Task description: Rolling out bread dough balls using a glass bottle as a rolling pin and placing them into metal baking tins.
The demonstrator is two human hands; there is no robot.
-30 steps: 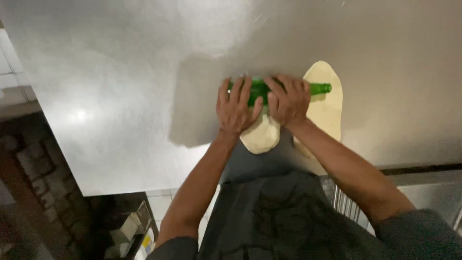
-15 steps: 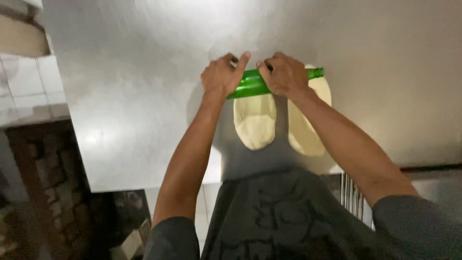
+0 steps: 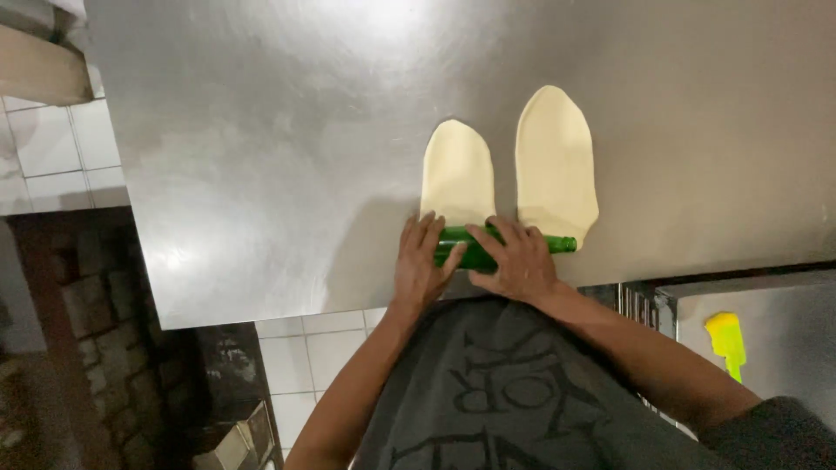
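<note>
I see both hands pressed flat on top of a green glass bottle [image 3: 488, 249] that lies on its side at the near edge of the steel table [image 3: 261, 157]. My left hand [image 3: 420, 264] covers the bottle's wide end, fingers spread and palm down, not curled under it. My right hand [image 3: 519, 259] rests over the middle, fingers splayed toward the left, so the grip is an open-palmed press rather than a clench. The bottle's neck pokes out to the right past the right hand.

The bottle lies across the near ends of 2 flat pale dough sheets. The left dough sheet [image 3: 457, 172] is the shorter one, the right dough sheet [image 3: 555, 161] is longer and wider, and they lie just beside each other with a thin strip of table between them.

Below the table edge I see a dark grey printed shirt [image 3: 505, 400]. To the left there is a white tiled floor [image 3: 52, 157], and at the far right a yellow-green tool [image 3: 725, 341] rests on a lower steel surface.
</note>
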